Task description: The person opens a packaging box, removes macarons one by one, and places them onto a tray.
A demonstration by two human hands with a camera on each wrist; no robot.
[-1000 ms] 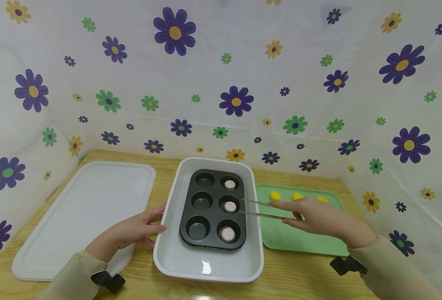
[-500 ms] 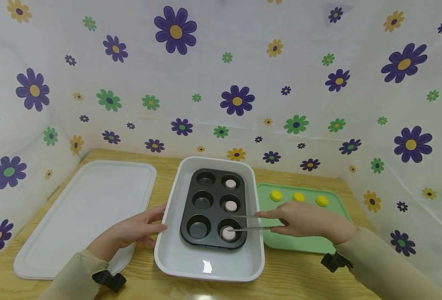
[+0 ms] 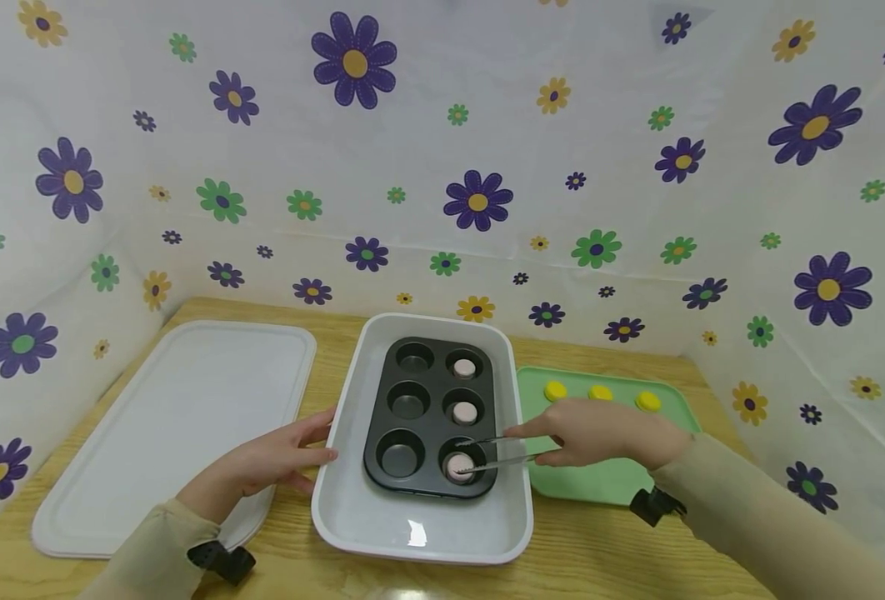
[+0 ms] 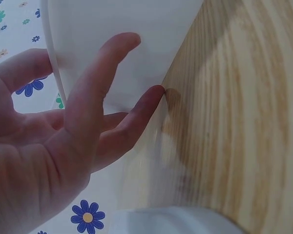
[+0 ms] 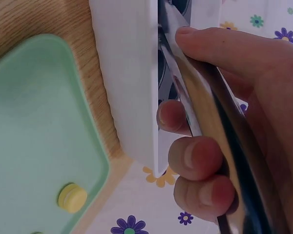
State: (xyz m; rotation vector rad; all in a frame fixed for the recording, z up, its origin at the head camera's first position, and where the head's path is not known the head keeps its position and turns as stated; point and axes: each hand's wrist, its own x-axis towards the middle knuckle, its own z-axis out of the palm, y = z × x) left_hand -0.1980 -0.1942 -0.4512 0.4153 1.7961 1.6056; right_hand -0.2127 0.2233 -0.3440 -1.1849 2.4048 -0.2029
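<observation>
My right hand (image 3: pixel 592 433) holds metal tongs (image 3: pixel 498 463), which reach over the rim of a white tub (image 3: pixel 412 546) into a black muffin tin (image 3: pixel 429 425). One tong tip overlaps the pale pink macaron (image 3: pixel 460 467) in the near right cup, the other is at the cup's far side. Two more pink macarons, in the middle (image 3: pixel 464 412) and far (image 3: pixel 464 368) right cups, sit behind it. My left hand (image 3: pixel 281 457) holds the tub's left side, thumb over the rim, fingers (image 4: pixel 141 109) along the outer wall. The right wrist view shows the tongs' arms between thumb and fingers.
A green tray (image 3: pixel 588 487) to the right of the tub bears several yellow macarons, one (image 5: pixel 72 198) near its edge in the right wrist view. On the left lies a white tray (image 3: pixel 180 417). A flowered cloth (image 3: pixel 412 150) rises behind the wooden table (image 3: pixel 562 542).
My right hand has come toward me and slightly left, bringing the tongs from the middle right cup to the near right one. The left hand and the tub hold their place.
</observation>
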